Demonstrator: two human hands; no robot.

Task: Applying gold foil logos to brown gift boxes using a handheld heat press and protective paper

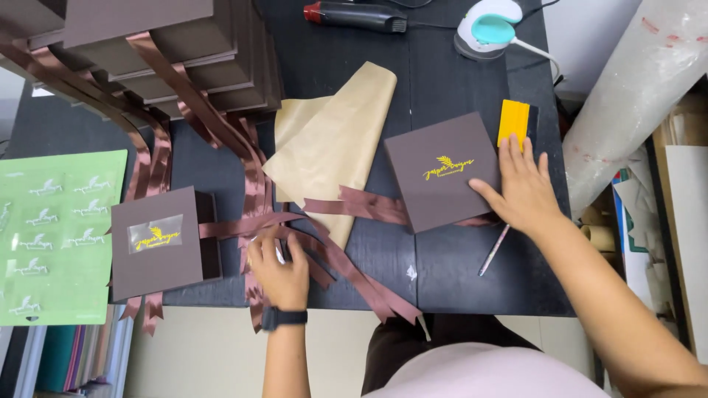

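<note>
Here the right hand [521, 188] lies flat and open on the brown box [442, 171]; the left hand [278, 271] pinches ribbon [251, 225].

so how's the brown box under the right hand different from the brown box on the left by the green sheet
The right box shows a bare yellow emblem on its lid; the left box has its emblem under a clear film patch. The right hand rests on the right box's edge; the left box is untouched, with the left hand at the ribbons beside it. The right box sits turned at more of an angle. Both are square, brown and ribboned.
</note>
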